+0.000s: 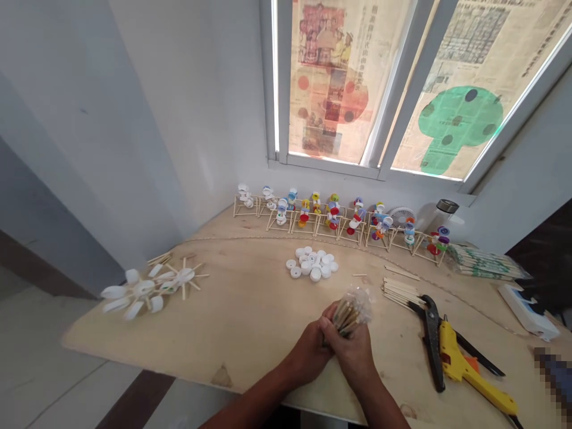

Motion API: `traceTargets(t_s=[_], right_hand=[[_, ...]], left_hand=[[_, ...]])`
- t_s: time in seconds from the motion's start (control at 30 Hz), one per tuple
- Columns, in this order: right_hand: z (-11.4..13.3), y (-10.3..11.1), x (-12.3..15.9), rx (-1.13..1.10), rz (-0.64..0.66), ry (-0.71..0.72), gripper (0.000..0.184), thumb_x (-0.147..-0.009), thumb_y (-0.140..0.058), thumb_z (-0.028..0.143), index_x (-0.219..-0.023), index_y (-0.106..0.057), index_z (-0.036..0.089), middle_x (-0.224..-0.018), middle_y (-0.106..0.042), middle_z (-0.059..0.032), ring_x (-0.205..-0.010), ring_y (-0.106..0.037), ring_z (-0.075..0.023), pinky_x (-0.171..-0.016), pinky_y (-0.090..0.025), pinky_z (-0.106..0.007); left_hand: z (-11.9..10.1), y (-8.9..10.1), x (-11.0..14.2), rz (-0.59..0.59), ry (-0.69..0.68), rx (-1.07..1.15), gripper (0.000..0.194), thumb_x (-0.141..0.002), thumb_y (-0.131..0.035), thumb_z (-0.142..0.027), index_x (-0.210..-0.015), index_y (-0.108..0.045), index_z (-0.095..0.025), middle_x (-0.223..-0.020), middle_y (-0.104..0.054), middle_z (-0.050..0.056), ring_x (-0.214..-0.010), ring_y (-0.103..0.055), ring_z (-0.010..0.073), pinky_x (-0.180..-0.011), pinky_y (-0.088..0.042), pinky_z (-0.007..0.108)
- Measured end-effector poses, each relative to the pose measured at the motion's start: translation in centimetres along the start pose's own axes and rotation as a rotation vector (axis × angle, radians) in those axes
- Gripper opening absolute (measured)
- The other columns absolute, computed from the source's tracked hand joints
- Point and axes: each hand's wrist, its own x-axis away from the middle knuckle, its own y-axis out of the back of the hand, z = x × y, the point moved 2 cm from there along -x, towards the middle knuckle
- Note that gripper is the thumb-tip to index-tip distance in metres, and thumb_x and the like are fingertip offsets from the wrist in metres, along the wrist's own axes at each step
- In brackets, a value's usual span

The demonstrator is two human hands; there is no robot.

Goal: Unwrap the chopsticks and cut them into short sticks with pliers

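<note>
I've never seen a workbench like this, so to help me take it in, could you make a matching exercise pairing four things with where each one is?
Things:
1. Clear plastic bag of thin wooden sticks
2. Pile of white plastic bottle caps
3. Yellow glue gun
4. Row of small wooden stick frames holding coloured bottle caps

Places:
A. Along the back edge of the plywood board
B. Held in the left hand and right hand
C. At the right, beside the black-handled cutters
D. Mid-board, behind the hands

Pairs: 1-B, 2-D, 3-C, 4-A
</note>
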Motion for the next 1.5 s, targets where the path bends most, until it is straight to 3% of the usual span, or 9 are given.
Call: traceTargets(t_s=[0.13, 0.3, 0.4, 0.53, 0.67, 0.87, 1.13, 1.5], right_hand=[[-0.9, 0.8, -0.1, -0.242, -0.08, -0.042, 0.014, -0.069, -0.068, 0.028, -0.074, -0.059, 0.018, -0.068, -0.06, 0.0009, -0.064, -0.056, -0.0143, -0.061, -0.046, -0.025], [-3.4, 2.1, 0.3, -0.513, -0.214, -0.238, 0.042, -0.069, -0.071, 0.034, -0.106, -0.058, 0.02, -0.104, -0.065, -0.0057, -0.103, -0.057, -0.0218, -0.091, -0.042, -0.036], [-4.4, 3.1, 1.2, -0.537, -0.291, -0.347, 0.06, -0.069, -0.071, 0.035, -0.122, -0.049, 0.022, -0.122, -0.057, -0.0086, -0.115, -0.051, -0.0231, -0.097, -0.038, -0.038], [-4.8, 4.2, 2.3, -0.492, -0.341, -0.333, 0.071, -0.068, -0.071, 0.033, -0.131, -0.04, 0.024, -0.127, -0.054, -0.0094, -0.115, -0.051, -0.0224, -0.1, -0.033, -0.039], [-5.0, 4.5, 2.7, -0.395, -0.322, -0.317, 0.061, -0.069, -0.07, 0.033, -0.124, -0.048, 0.023, -0.119, -0.059, -0.0086, -0.111, -0.053, -0.0221, -0.098, -0.035, -0.04], [-5.6, 4.4, 2.9, -0.36, -0.323, -0.279, 0.05, -0.07, -0.068, 0.031, -0.117, -0.054, 0.022, -0.11, -0.062, -0.0072, -0.106, -0.054, -0.0213, -0.097, -0.037, -0.039], [-6.0, 4.6, 3.2, -0.372, -0.324, -0.252, 0.039, -0.07, -0.067, 0.029, -0.107, -0.06, 0.022, -0.107, -0.064, -0.0059, -0.1, -0.057, -0.0194, -0.094, -0.04, -0.038], [-6.3, 4.7, 3.6, -0.362, -0.322, -0.218, 0.033, -0.071, -0.067, 0.031, -0.102, -0.064, 0.021, -0.104, -0.066, -0.0059, -0.098, -0.059, -0.0198, -0.093, -0.041, -0.038]], left_hand=[[-0.4, 1.0, 0.1, 0.099, 0.023, -0.276, 0.053, -0.077, -0.046, -0.012, -0.129, -0.039, -0.022, -0.118, -0.059, 0.005, -0.104, -0.056, 0.0197, -0.091, -0.043, 0.03], [0.3, 4.3, -0.5, 0.151, 0.331, -1.086, 0.025, -0.074, -0.047, -0.013, -0.097, -0.053, -0.019, -0.092, -0.066, 0.007, -0.084, -0.062, 0.0235, -0.07, -0.046, 0.031], [1.0, 5.8, -1.6, 0.144, 0.393, -1.302, 0.021, -0.077, -0.043, -0.013, -0.095, -0.052, -0.017, -0.091, -0.065, 0.01, -0.082, -0.061, 0.0249, -0.068, -0.044, 0.033], [1.8, 6.0, -2.8, 0.16, 0.368, -1.329, 0.02, -0.081, -0.041, -0.017, -0.097, -0.052, -0.015, -0.099, -0.062, 0.013, -0.091, -0.057, 0.0263, -0.072, -0.043, 0.035], [2.0, 5.6, -3.1, 0.153, 0.281, -1.327, 0.028, -0.082, -0.048, -0.029, -0.106, -0.052, -0.016, -0.109, -0.058, 0.013, -0.1, -0.053, 0.0273, -0.077, -0.041, 0.037], [2.5, 5.2, -1.9, 0.016, 0.058, -1.26, 0.042, -0.073, -0.06, -0.027, -0.114, -0.051, -0.02, -0.118, -0.056, 0.01, -0.108, -0.049, 0.0274, -0.086, -0.037, 0.04], [3.0, 3.8, -0.5, -0.043, -0.133, -1.194, 0.007, -0.077, -0.053, -0.016, -0.082, -0.056, -0.018, -0.107, -0.059, 0.009, -0.106, -0.047, 0.0263, -0.09, -0.035, 0.04], [3.0, 3.2, -0.3, -0.138, -0.185, -1.196, 0.015, -0.083, -0.047, -0.017, -0.076, -0.06, -0.018, -0.097, -0.061, 0.008, -0.104, -0.048, 0.0247, -0.089, -0.035, 0.04]])
